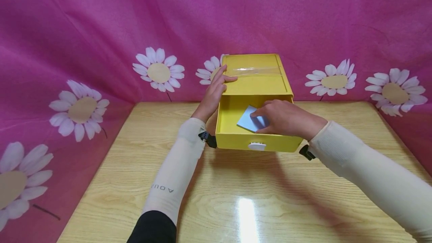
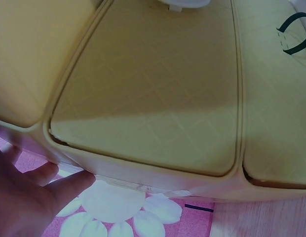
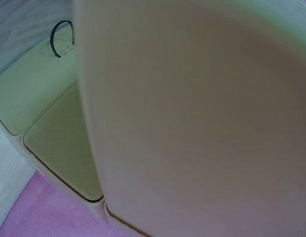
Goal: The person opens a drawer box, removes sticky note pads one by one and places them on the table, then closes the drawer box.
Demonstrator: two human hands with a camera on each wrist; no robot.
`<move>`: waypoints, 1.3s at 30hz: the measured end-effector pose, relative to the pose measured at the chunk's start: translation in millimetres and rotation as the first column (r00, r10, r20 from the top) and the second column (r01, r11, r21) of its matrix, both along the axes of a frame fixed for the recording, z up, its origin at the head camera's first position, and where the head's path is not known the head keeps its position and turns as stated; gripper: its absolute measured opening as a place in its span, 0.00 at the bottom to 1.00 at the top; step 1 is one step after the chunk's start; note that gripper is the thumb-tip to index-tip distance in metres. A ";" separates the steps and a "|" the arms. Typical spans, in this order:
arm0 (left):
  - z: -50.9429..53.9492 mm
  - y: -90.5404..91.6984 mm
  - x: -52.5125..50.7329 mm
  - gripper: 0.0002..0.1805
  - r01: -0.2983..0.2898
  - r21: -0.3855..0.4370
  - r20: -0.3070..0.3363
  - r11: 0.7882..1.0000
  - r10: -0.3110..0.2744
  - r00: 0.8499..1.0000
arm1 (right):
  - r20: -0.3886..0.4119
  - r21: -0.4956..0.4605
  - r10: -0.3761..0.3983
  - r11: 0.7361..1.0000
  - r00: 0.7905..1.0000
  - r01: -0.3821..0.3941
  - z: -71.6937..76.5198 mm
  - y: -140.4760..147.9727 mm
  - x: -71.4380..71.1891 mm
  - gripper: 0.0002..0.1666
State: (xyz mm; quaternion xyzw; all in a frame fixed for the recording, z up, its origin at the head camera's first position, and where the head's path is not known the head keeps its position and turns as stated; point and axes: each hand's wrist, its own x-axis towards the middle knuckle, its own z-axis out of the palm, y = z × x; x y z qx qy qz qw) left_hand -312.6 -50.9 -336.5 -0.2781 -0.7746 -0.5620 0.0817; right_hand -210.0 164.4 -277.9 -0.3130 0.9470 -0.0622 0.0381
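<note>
A yellow drawer box (image 1: 255, 85) stands towards the back of the table with its drawer (image 1: 229, 123) pulled out at the front. My right hand (image 1: 287, 119) reaches into the drawer and pinches a flat light blue square (image 1: 247, 121), perhaps a paper pad, tilted against the drawer floor. Part of the square is hidden under the fingers. On the box's upper left edge rests my left hand (image 1: 212, 95), fingers extended; its fingers also show against the edge in the left wrist view (image 2: 69, 185). The drawer front carries a white handle (image 1: 257, 146).
Clear tape (image 1: 256, 71) crosses the box top. The wooden table (image 1: 135, 183) extends in front and to both sides. A pink cloth (image 1: 256, 10) with white flowers hangs close behind the box. A dark loop (image 2: 296, 32) sits on the box's side in the left wrist view.
</note>
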 end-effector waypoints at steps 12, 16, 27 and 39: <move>3.4 -0.4 3.2 0.26 0.022 0.002 0.004 1.000 -0.022 1.000 | -0.036 -0.004 0.021 1.000 0.999 -0.021 -1.2 0.8 -1.6 0.28; 15.7 -1.1 15.9 0.26 0.034 0.003 0.023 0.999 -0.034 0.999 | -0.044 -0.010 0.030 0.999 0.999 -0.030 -2.8 1.2 -2.7 0.28; 32.1 -0.5 35.0 0.25 0.027 -0.015 0.034 1.000 -0.026 0.999 | -0.017 -0.024 -0.012 1.000 1.000 0.012 -3.3 1.1 -1.9 0.27; 27.0 -0.6 28.3 0.25 0.034 0.005 0.037 0.999 -0.034 0.999 | 0.015 -0.063 0.015 0.998 1.000 -0.014 -1.5 0.8 -3.7 0.18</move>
